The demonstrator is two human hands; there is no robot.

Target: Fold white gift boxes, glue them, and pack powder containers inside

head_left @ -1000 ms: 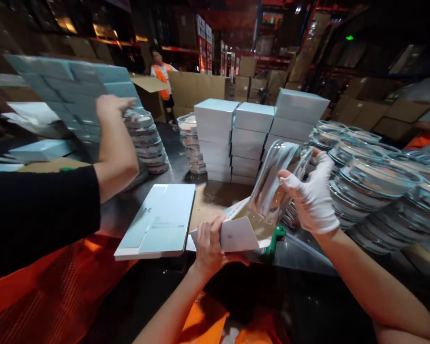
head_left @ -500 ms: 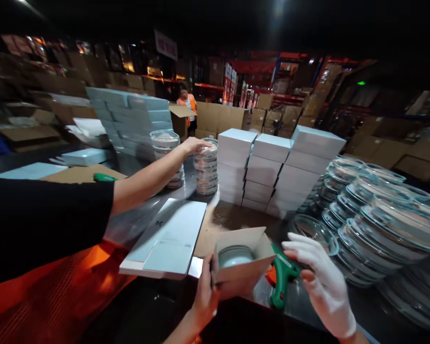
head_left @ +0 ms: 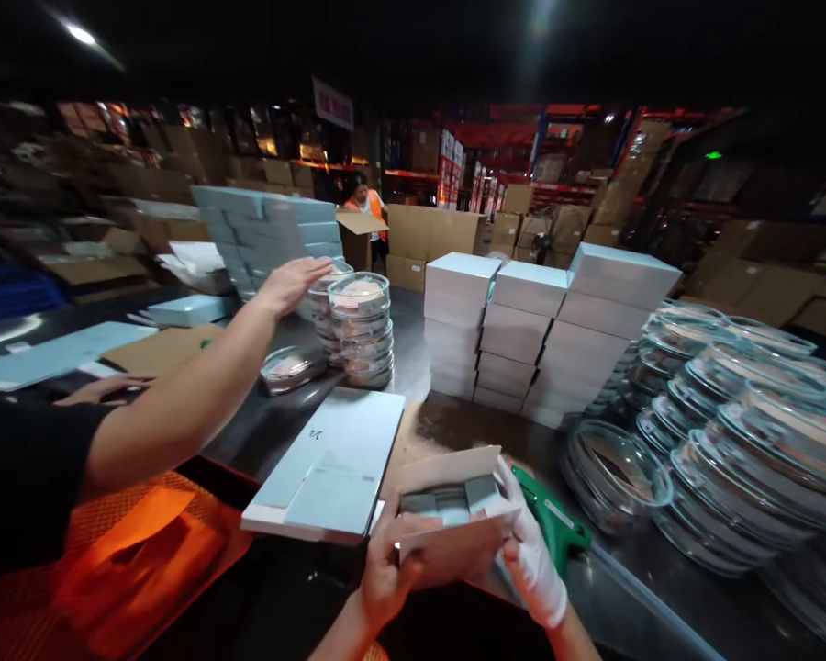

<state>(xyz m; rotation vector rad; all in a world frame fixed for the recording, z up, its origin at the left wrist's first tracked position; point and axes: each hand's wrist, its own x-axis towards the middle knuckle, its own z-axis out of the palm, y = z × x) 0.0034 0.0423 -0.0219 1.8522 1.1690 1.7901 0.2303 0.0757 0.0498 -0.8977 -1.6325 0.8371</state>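
Note:
My left hand [head_left: 384, 567] and my gloved right hand [head_left: 531, 555] both grip a small white cardboard box [head_left: 454, 514] at the table's near edge. Its top is open and its flaps are partly folded over the contents, which I cannot make out. A flat pale-blue box [head_left: 330, 464] lies just left of it. A green tape dispenser [head_left: 549, 521] lies right behind my right hand.
A co-worker's bare arm [head_left: 199, 390] reaches from the left to a stack of lidded glass bowls [head_left: 358, 330]. Closed white boxes [head_left: 523, 330] are stacked mid-table. Many stacked glass dishes [head_left: 722, 422] fill the right side. A person in an orange vest [head_left: 368, 207] stands far back.
A second ago my right hand held a glass dish above the box; then the dish lay inside the box. Now both hands hold the box with its flaps folding over.

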